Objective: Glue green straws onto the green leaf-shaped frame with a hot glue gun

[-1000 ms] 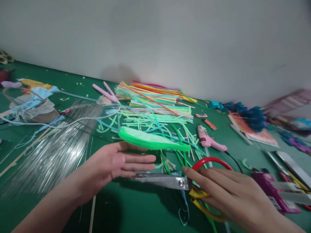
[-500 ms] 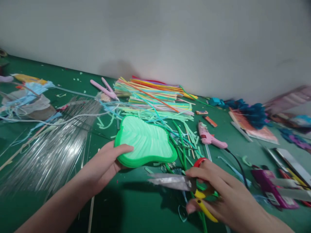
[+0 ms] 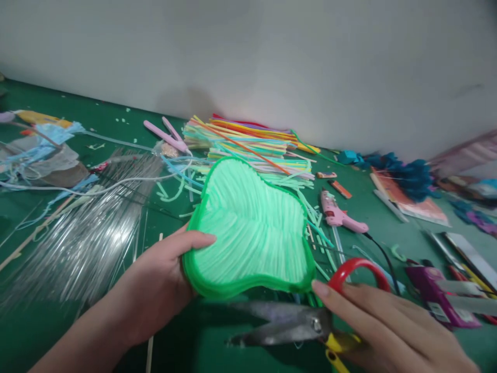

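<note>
My left hand grips the left edge of a leaf-shaped green piece, thumb on top and fingers underneath. The piece has a pale green ribbed face and a brighter fuzzy green border, and looks made of pipe cleaners. In my right hand is a pair of scissors with one red and one yellow handle loop. Its blades are parted and point left below the leaf piece's lower edge. One right fingertip lies at or very near the piece's lower right corner; touching I cannot tell.
Behind the piece lie coloured pipe cleaners in a heap. A pink glue gun with a black cord rests to the right, near a purple box. Thin clear strands spread at left, by a pink flat iron.
The leaf piece has tilted up to face me more and looks larger. My right hand and the scissors have moved down and right, and the blades have parted wider.
</note>
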Action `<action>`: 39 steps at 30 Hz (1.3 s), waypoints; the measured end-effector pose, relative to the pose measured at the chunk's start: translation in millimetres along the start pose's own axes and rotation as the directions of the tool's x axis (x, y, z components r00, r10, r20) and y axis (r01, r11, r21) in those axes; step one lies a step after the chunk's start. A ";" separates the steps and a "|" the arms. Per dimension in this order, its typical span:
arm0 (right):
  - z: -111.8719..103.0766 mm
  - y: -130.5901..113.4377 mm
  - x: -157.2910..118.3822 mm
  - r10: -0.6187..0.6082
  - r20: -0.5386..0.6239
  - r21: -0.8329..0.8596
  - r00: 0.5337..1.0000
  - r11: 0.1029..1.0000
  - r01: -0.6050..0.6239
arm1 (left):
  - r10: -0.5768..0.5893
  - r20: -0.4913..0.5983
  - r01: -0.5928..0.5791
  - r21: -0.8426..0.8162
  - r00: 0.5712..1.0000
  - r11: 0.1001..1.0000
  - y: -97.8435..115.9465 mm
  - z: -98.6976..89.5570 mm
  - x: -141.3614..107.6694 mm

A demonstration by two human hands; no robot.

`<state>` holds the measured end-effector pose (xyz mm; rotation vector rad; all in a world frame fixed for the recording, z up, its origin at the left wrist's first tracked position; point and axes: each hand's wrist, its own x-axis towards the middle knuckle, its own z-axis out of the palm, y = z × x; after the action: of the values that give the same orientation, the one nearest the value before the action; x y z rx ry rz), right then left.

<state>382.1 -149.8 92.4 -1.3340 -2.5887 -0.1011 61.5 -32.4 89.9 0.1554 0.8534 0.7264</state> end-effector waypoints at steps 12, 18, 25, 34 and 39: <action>8.5 1.8 19.2 -0.108 0.031 0.026 0.994 0.994 0.107 | 0.000 -0.093 -0.002 -0.018 0.996 1.000 13.3 8.8 -0.2; 2.4 1.5 24.4 -0.146 0.026 -0.040 0.989 0.988 0.147 | 0.015 -0.066 -0.016 -0.013 0.998 1.000 13.0 8.5 -1.6; -0.1 2.4 34.5 -0.167 0.050 -0.069 0.985 0.983 0.171 | 0.011 -0.029 -0.012 -0.011 1.000 1.000 12.5 4.1 -2.4; -7.2 5.4 40.8 -0.172 0.128 -0.089 0.977 0.979 0.184 | 0.023 0.019 -0.023 0.003 1.000 1.000 11.7 2.5 -1.0; -10.6 7.9 52.9 -0.247 0.131 -0.134 0.960 0.955 0.264 | 0.021 0.067 -0.021 -0.007 0.998 1.000 11.9 0.3 0.6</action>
<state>360.6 -104.8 114.7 -1.0692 -2.8905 -0.2775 55.7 -22.9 94.4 0.1829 0.7862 0.7395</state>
